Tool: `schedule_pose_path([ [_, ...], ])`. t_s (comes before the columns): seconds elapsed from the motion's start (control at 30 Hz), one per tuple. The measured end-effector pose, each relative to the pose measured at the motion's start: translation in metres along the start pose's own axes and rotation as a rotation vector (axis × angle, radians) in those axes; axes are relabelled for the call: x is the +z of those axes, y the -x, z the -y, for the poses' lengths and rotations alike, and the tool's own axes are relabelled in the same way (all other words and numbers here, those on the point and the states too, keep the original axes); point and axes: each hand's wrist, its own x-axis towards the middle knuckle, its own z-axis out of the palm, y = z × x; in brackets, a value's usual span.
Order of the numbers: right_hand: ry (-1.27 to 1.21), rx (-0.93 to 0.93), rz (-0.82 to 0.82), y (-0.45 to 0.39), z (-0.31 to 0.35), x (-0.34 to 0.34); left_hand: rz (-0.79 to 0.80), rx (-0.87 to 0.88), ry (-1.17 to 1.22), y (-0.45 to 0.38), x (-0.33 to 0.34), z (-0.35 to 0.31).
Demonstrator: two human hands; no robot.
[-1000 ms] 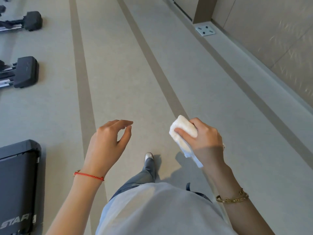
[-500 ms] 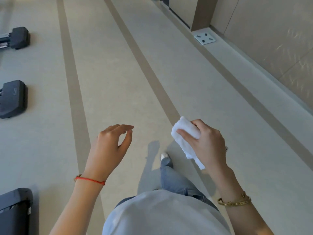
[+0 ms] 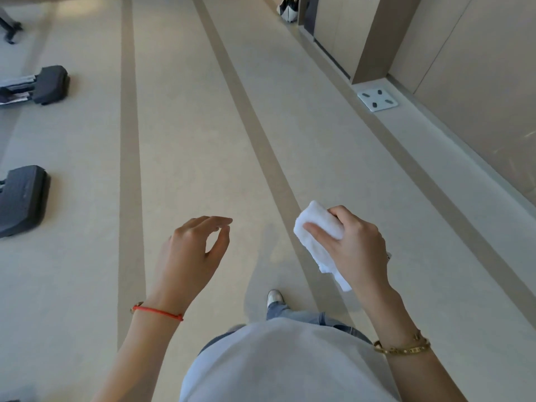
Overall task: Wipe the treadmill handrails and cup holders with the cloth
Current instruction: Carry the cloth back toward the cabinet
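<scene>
My right hand (image 3: 352, 248) grips a folded white cloth (image 3: 317, 227), thumb across its front, a loose end hanging down below the palm. My left hand (image 3: 193, 253) floats at waist height with its fingers loosely curled and nothing in it. Both hands hover over bare beige floor. No handrail or cup holder shows in the head view; only the black rear ends of two machines (image 3: 21, 200) (image 3: 49, 84) reach in from the left edge.
Beige floor with darker stripes (image 3: 130, 175) runs ahead. A white floor scale (image 3: 377, 100) lies by the right wall beside a brown pillar (image 3: 374, 39). A dark and white object (image 3: 287, 8) sits far ahead. My shoe (image 3: 274, 297) steps forward below the hands.
I have walked forward: the nearest treadmill end at lower left has slid out of view and the other machines have moved closer. Both hands keep the same pose, cloth still in the right.
</scene>
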Motion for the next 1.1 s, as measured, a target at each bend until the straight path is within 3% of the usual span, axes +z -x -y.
schedule_pose_path([
  [0.57, 0.001, 0.003, 0.047, -0.336, -0.009, 0.113, -0.011, 0.011, 0.027, -0.348, 0.067, 0.044],
  [0.83, 0.002, 0.032, -0.028, -0.533, 0.005, 0.166, -0.018, 0.106, 0.019, -0.571, 0.082, 0.07],
  [1.1, 0.029, 0.113, -0.092, -0.683, -0.012, 0.203, 0.095, 0.178, 0.019, -0.748, 0.119, 0.076],
])
